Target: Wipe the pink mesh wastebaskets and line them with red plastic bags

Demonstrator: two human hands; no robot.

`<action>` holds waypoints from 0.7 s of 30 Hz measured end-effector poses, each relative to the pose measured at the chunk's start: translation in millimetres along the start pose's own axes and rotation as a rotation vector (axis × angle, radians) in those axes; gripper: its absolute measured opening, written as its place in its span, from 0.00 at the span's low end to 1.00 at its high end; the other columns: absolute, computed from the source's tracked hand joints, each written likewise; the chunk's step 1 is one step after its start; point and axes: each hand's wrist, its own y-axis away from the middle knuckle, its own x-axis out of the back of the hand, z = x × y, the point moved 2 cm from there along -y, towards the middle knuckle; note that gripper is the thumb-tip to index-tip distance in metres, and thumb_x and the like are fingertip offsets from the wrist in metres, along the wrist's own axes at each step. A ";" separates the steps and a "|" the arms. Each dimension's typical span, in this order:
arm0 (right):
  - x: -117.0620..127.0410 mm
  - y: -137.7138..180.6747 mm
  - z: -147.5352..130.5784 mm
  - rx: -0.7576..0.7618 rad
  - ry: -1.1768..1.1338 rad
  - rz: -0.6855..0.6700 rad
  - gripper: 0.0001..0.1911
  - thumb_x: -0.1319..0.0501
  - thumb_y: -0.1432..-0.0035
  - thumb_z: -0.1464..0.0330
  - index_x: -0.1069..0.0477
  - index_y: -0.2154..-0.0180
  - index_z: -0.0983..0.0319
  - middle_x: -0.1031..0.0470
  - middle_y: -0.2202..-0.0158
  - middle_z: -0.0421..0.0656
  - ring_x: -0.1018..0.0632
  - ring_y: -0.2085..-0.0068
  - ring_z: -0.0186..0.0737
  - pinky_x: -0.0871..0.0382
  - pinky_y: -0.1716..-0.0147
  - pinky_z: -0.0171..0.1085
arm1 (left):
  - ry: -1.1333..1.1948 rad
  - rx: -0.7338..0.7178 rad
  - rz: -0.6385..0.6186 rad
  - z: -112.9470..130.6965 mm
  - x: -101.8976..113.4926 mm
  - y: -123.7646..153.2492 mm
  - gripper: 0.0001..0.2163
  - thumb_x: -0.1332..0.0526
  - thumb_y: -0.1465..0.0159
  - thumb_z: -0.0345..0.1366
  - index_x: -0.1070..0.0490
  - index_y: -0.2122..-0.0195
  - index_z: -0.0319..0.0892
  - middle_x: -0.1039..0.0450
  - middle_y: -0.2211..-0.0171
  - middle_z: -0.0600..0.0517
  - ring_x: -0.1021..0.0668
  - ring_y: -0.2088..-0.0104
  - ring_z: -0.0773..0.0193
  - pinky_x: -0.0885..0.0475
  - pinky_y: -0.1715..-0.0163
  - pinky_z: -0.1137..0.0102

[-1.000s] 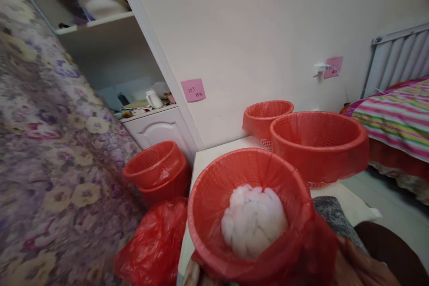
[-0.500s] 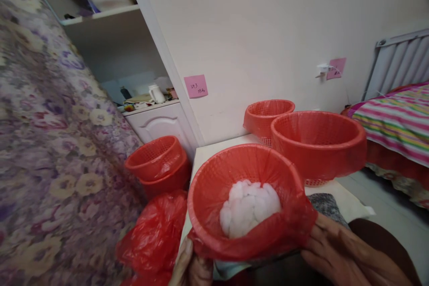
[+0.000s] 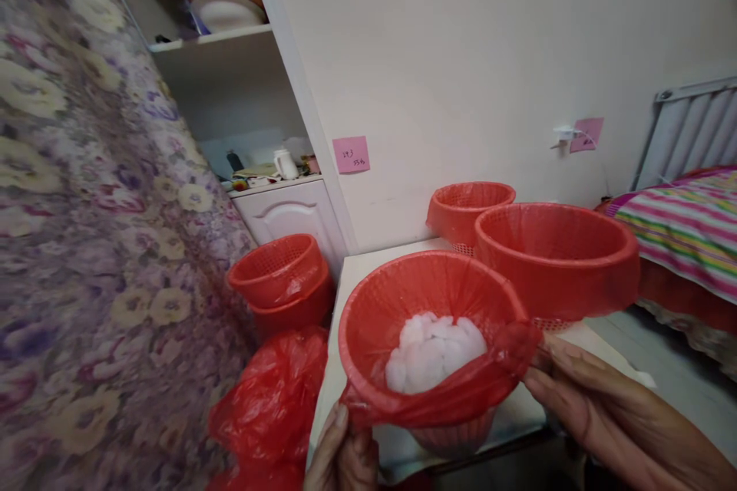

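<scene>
A red plastic basket (image 3: 454, 436) stands on the white table in front of me, lined with a thin red plastic bag (image 3: 414, 406). Inside lies a clump of soft white pieces (image 3: 434, 353), like cotton balls. At the basket's near left, my left hand (image 3: 348, 453) pinches the bag's edge between thumb and fingers. My right hand (image 3: 581, 399) grips gathered bag plastic at the near right, its fingertips partly hidden by the film. Between the two hands, the bag's near edge is drawn up around the rim, and the basket's ribbed lower wall shows below it.
Behind, on the table (image 3: 360, 322), stand a large bag-lined basket (image 3: 553, 276) and a smaller lined basket (image 3: 469, 219). To the left are stacked red baskets (image 3: 282, 276) and a heap of red bags (image 3: 270, 399), beside a floral curtain (image 3: 104, 245). A striped bed (image 3: 691, 230) is at right.
The bag's near edge has been pulled up from the basket's outside, uncovering its lower wall. Both hands keep hold of the film. The view has shifted slightly.
</scene>
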 end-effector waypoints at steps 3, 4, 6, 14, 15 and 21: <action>1.0 -6.1 -4.9 0.029 -0.017 0.049 0.09 0.38 0.40 0.77 0.21 0.63 0.60 0.16 0.61 0.43 0.16 0.62 0.40 0.17 0.61 0.35 | 0.004 -0.004 0.025 -0.3 -11.4 -1.1 0.10 0.27 0.54 0.21 0.21 0.71 0.37 0.22 0.77 0.51 0.24 0.80 0.69 0.24 0.79 0.75; 1.5 -9.2 -7.4 0.036 -0.022 0.077 0.08 0.36 0.42 0.79 0.21 0.64 0.62 0.16 0.62 0.44 0.16 0.64 0.39 0.17 0.65 0.33 | 0.007 -0.012 0.033 -0.4 -14.9 -1.8 0.10 0.27 0.55 0.21 0.21 0.71 0.37 0.23 0.77 0.50 0.24 0.80 0.69 0.25 0.80 0.75; 2.3 -16.6 -13.8 0.052 -0.033 0.146 0.10 0.33 0.47 0.82 0.21 0.62 0.66 0.15 0.62 0.47 0.15 0.65 0.40 0.18 0.69 0.29 | 0.015 -0.038 0.049 0.4 -21.3 -3.4 0.09 0.28 0.55 0.22 0.22 0.73 0.36 0.24 0.78 0.51 0.26 0.82 0.69 0.28 0.82 0.75; 5.8 -59.8 -38.3 0.048 0.063 0.035 0.10 0.33 0.47 0.81 0.23 0.63 0.64 0.16 0.67 0.42 0.15 0.67 0.36 0.18 0.65 0.26 | 0.002 -0.086 0.035 16.0 -43.7 -11.4 0.04 0.34 0.50 0.22 0.27 0.76 0.36 0.30 0.80 0.54 0.32 0.83 0.72 0.34 0.85 0.77; 5.7 -65.6 -41.4 0.047 0.091 0.013 0.09 0.33 0.47 0.80 0.24 0.63 0.64 0.16 0.68 0.42 0.15 0.66 0.36 0.18 0.64 0.27 | -0.004 -0.090 0.027 18.3 -46.9 -12.7 0.04 0.35 0.49 0.22 0.27 0.77 0.36 0.31 0.80 0.54 0.32 0.83 0.73 0.34 0.85 0.77; -12.5 -92.0 -57.5 0.004 0.206 -0.031 0.07 0.35 0.45 0.79 0.25 0.66 0.62 0.18 0.71 0.41 0.16 0.69 0.35 0.18 0.66 0.28 | -0.048 -0.088 0.048 34.6 -53.5 -24.6 0.08 0.35 0.45 0.23 0.31 0.78 0.37 0.37 0.82 0.58 0.34 0.84 0.74 0.36 0.85 0.77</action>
